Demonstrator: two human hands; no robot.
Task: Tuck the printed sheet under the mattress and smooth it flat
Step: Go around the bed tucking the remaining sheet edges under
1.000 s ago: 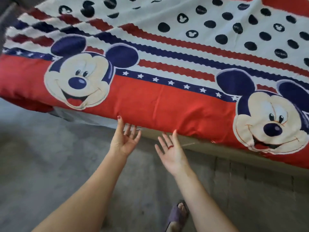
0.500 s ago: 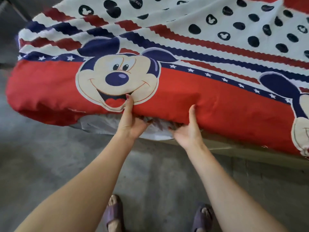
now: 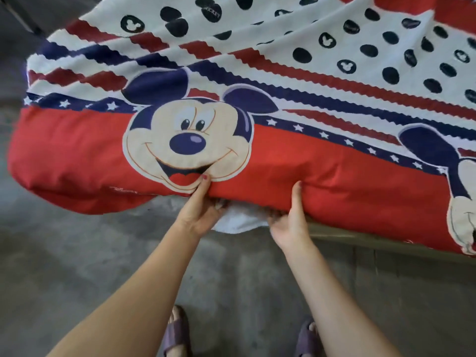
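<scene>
Two hands at work: both sit at the lower side edge of the mattress, near its left end corner.
Mattress: largest item, wrapped in the sheet; it bulges and sags at the left corner, so I judge it soft and bendable, heavy enough that only a short stretch lifts at once. Take hold from beneath the bottom edge, thumbs on the side face.
Printed sheet: red band with cartoon mouse faces runs along the mattress side, stripes and dots cover the top. Thin woven cloth, light and limp by the look; it wrinkles on top near the left corner and puckers around each thumb. Not fragile, likely slides easily against the white layer. Best gathered at its loose lower hem and pushed under in handfuls.
Bed frame: dull rail showing under the mattress edge, right of the hands.
White under-layer: pale fabric peeking out below the edge between the wrists; what it is I cannot tell.
Left hand: thumb laid up against the red side by the mouse's chin, fingers curled under the edge and mostly hidden; it grips the sheeted edge.
Right hand: just beside the left, same hold, thumb dented into the red cloth, fingers hidden beneath.
Stage (judgement): tuck in progress along this edge; top wrinkles not yet smoothed.
Slippers: purple, on grey floor, small in view.
</scene>
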